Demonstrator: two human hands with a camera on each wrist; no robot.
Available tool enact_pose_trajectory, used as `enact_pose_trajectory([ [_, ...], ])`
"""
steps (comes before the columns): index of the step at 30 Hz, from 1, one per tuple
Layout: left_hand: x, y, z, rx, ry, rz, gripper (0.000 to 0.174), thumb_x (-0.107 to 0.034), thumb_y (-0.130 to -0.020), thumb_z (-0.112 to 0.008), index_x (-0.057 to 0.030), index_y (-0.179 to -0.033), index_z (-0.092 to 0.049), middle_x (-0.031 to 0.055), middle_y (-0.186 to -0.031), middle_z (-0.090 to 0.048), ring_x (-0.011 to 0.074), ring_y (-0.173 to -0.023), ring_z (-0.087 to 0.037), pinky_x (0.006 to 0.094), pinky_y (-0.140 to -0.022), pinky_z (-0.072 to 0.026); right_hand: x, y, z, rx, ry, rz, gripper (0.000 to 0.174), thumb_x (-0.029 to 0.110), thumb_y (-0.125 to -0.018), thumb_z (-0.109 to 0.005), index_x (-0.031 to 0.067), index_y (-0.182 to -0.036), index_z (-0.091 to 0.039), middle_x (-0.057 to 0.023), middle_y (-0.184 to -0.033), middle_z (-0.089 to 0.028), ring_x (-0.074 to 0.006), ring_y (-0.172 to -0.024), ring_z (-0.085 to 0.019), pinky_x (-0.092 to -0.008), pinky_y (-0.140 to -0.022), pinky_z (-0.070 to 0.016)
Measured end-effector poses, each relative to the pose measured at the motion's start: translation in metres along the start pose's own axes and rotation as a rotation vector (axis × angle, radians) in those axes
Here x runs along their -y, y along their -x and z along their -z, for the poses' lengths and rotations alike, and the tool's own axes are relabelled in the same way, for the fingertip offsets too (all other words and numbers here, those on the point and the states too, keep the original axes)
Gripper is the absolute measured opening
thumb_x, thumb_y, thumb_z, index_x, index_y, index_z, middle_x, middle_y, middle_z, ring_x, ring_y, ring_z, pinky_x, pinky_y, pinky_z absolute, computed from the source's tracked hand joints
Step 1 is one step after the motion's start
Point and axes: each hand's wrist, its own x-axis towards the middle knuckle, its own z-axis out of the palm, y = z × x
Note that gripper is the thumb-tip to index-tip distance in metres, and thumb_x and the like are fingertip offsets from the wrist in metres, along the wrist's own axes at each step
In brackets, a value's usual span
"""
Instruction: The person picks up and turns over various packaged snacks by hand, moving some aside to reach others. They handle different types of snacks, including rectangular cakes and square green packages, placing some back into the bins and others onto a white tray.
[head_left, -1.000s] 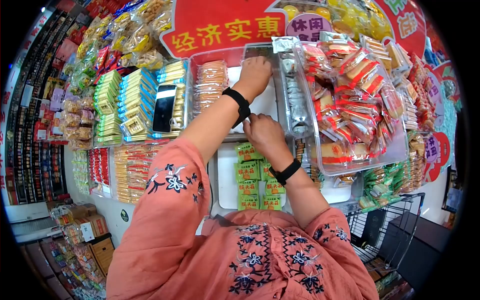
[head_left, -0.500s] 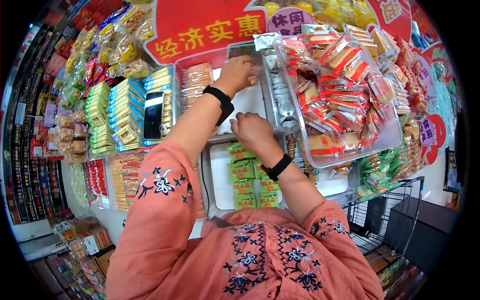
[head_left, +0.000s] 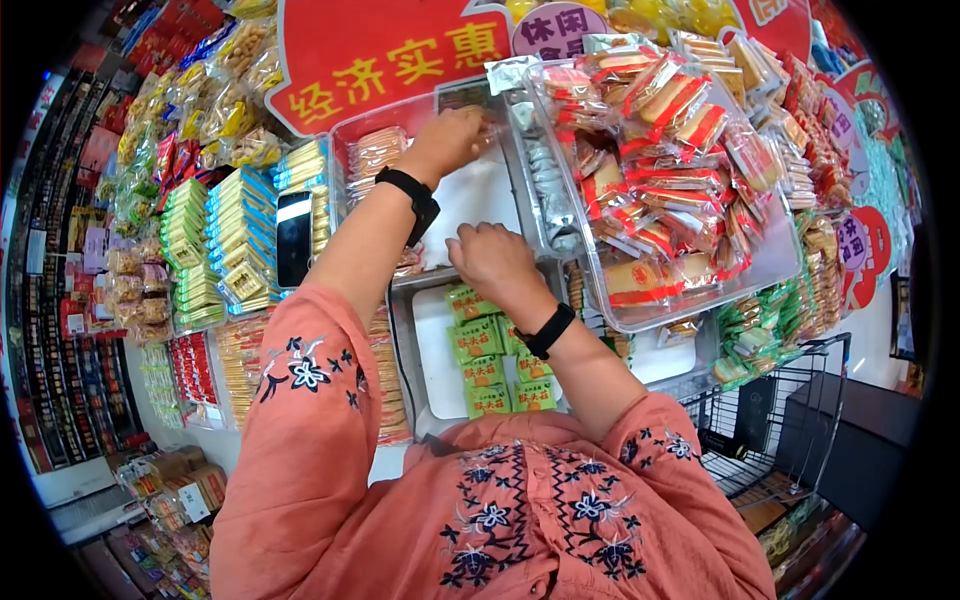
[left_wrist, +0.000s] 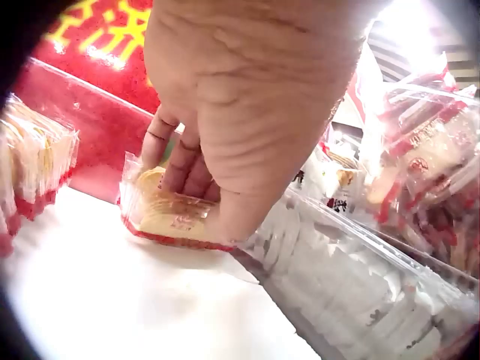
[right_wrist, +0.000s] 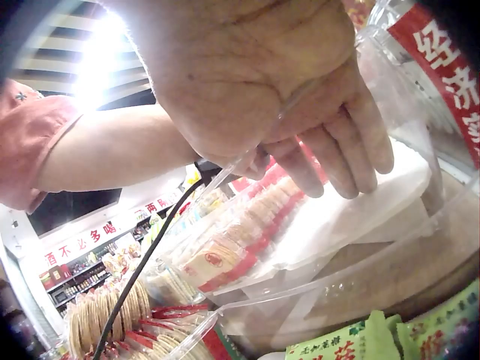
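At the far end of a clear plastic bin (head_left: 340, 165), my left hand (head_left: 445, 145) curls over a short row of wrapped biscuits (left_wrist: 176, 217). In the left wrist view, its fingers reach behind the row and the thumb lies at the right end. A longer row of wrapped biscuits (head_left: 375, 155) stands along the bin's left side, partly under the left forearm. My right hand (head_left: 495, 262) is over the bin's near edge, fingers loosely bent above the white base (right_wrist: 352, 225) and holding nothing. Green packets (head_left: 480, 340) lie in the bin nearer my body.
A tilted clear tray (head_left: 775, 270) heaped with red-trimmed packets stands at the right. Silvery packets (head_left: 548, 185) fill the narrow bin beside it. A phone (head_left: 294, 238) rests on blue packets (head_left: 240, 225) at the left. A red sign (head_left: 390, 60) stands behind; a wire cart (head_left: 765, 430) is lower right.
The scene has shifted left in the head view. Both hands stay over the same bin, the left at its far end and the right near its front edge.
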Motion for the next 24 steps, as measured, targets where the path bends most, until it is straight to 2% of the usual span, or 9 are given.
enact_pose_trajectory([
  [4, 0.003, 0.003, 0.009, -0.069, -0.11, 0.04, 0.04, -0.026, -0.083, -0.074, -0.0058, -0.115, -0.061, 0.0149, -0.11, -0.062, 0.0348, -0.107, -0.06, 0.0466, -0.079, -0.0521, -0.001, 0.0, -0.002, -0.007, -0.008, 0.0, 0.03, 0.031, -0.094, -0.056, 0.005, -0.084, -0.066, -0.0166, -0.078, -0.066, -0.0364, -0.076, -0.066, -0.0491, -0.067, -0.054],
  [7, 0.003, 0.005, 0.009, -0.062, -0.209, 0.119, 0.04, -0.026, -0.083, -0.074, -0.0083, -0.116, -0.06, 0.0154, -0.11, -0.059, 0.0353, -0.106, -0.06, 0.0461, -0.08, -0.0525, -0.001, 0.0, -0.001, -0.003, 0.002, 0.0, 0.029, 0.031, -0.094, -0.057, 0.0047, -0.084, -0.066, -0.0165, -0.079, -0.067, -0.0363, -0.076, -0.066, -0.049, -0.068, -0.0541],
  [10, 0.004, 0.006, 0.008, -0.05, -0.213, 0.246, 0.045, -0.028, -0.082, -0.075, -0.0073, -0.12, -0.06, 0.0182, -0.111, -0.06, 0.0381, -0.107, -0.06, 0.0468, -0.086, -0.0517, -0.001, 0.0, -0.002, -0.005, 0.0, -0.005, 0.03, 0.031, -0.094, -0.057, 0.0046, -0.084, -0.066, -0.0168, -0.079, -0.067, -0.0363, -0.076, -0.066, -0.0489, -0.068, -0.0543],
  [13, 0.011, 0.006, 0.007, 0.021, -0.082, 0.351, 0.051, -0.029, -0.083, -0.075, -0.0049, -0.125, -0.058, 0.0203, -0.114, -0.06, 0.0409, -0.107, -0.06, 0.0487, -0.091, -0.0505, -0.001, 0.001, -0.002, -0.01, 0.002, -0.001, 0.029, 0.031, -0.094, -0.057, 0.0047, -0.085, -0.066, -0.0169, -0.079, -0.067, -0.0363, -0.076, -0.066, -0.049, -0.068, -0.0544],
  [16, 0.016, 0.007, 0.0, 0.033, 0.025, 0.375, 0.053, -0.03, -0.084, -0.075, -0.004, -0.128, -0.058, 0.0216, -0.117, -0.06, 0.0427, -0.107, -0.06, 0.0502, -0.092, -0.0504, -0.002, -0.001, -0.003, -0.006, 0.007, 0.002, 0.029, 0.031, -0.094, -0.058, 0.0045, -0.084, -0.066, -0.0171, -0.079, -0.067, -0.036, -0.076, -0.067, -0.0487, -0.067, -0.0545],
  [22, 0.009, 0.002, 0.001, 0.053, -0.043, 0.35, 0.055, -0.034, -0.084, -0.075, -0.0043, -0.127, -0.058, 0.0223, -0.119, -0.059, 0.0423, -0.108, -0.06, 0.0498, -0.093, -0.0508, -0.001, 0.001, -0.001, -0.021, 0.013, 0.018, 0.029, 0.03, -0.093, -0.059, 0.004, -0.083, -0.066, -0.017, -0.078, -0.067, -0.0355, -0.075, -0.066, -0.0476, -0.066, -0.0547],
  [24, 0.005, 0.005, 0.004, 0.008, -0.07, 0.345, 0.049, -0.032, -0.083, -0.076, -0.0039, -0.119, -0.058, 0.0207, -0.116, -0.06, 0.0421, -0.107, -0.061, 0.0507, -0.089, -0.0526, -0.001, 0.001, -0.001, -0.033, 0.01, 0.026, 0.029, 0.03, -0.093, -0.059, 0.0041, -0.083, -0.066, -0.0167, -0.078, -0.066, -0.0354, -0.075, -0.066, -0.0475, -0.066, -0.0547],
])
